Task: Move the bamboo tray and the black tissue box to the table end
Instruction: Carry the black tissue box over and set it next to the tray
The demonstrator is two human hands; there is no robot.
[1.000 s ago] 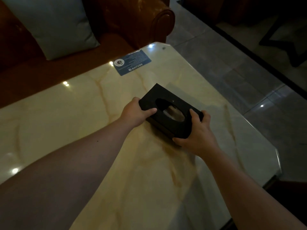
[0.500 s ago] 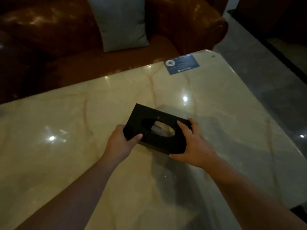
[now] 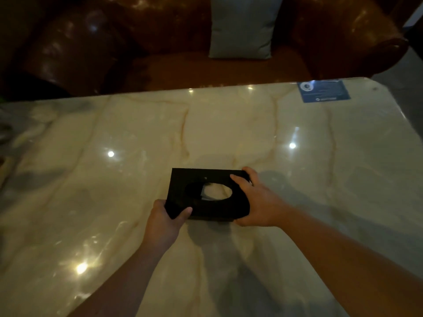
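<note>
The black tissue box (image 3: 196,179) has an oval opening on top with pale tissue showing inside. It is over the middle of the glossy cream marble table (image 3: 137,138), held between both hands. My left hand (image 3: 163,221) grips its near left corner, thumb on top. My right hand (image 3: 256,200) clasps its right end, fingers wrapped over the far corner. Whether the box touches the table I cannot tell. No bamboo tray is in view.
A brown leather sofa (image 3: 160,37) with a grey cushion (image 3: 242,26) runs along the table's far edge. A blue card (image 3: 322,90) lies at the far right corner of the table. Grey floor shows past the right edge.
The box has travelled with both hands away from the table's right corner toward its middle. The view has swung left, so the blue card and the sofa arm now sit far right.
</note>
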